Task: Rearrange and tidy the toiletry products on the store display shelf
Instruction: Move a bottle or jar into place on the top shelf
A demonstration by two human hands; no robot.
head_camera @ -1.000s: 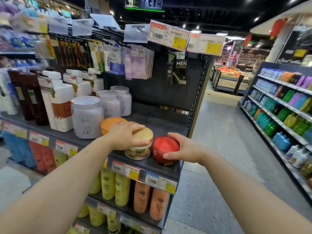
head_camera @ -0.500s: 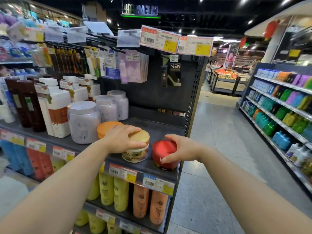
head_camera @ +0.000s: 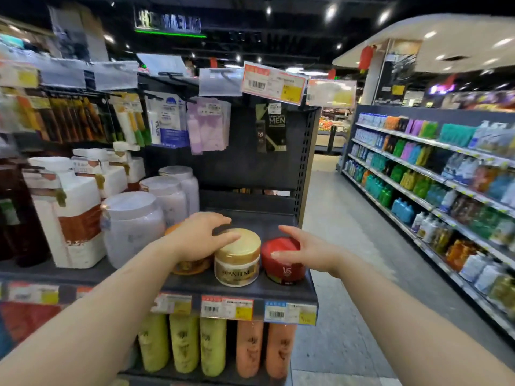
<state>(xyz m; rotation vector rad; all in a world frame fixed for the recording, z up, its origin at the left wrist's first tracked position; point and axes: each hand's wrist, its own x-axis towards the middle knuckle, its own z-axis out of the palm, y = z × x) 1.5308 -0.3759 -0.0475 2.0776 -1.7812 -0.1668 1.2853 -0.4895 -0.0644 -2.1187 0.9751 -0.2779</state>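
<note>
Both hands have shifted since half a second ago: left hand [head_camera: 199,240] now lies over the orange-lidded squat jar [head_camera: 189,264], fingers spread loosely toward the gold-lidded cream Pantene jar [head_camera: 237,257], no longer cupping its lid. Right hand [head_camera: 309,250] rests against the red round VS jar [head_camera: 282,261], fingers relaxed, thumb on its side, not clamped. All three jars stand touching in a row at the front right of the dark grey metal shelf [head_camera: 250,289]. Price tags [head_camera: 227,307] line its front edge. Large translucent white tubs [head_camera: 132,227] stand to the left. Grey tiled aisle floor [head_camera: 340,218] runs right, past a long shelving unit of coloured bottles [head_camera: 418,179].
</note>
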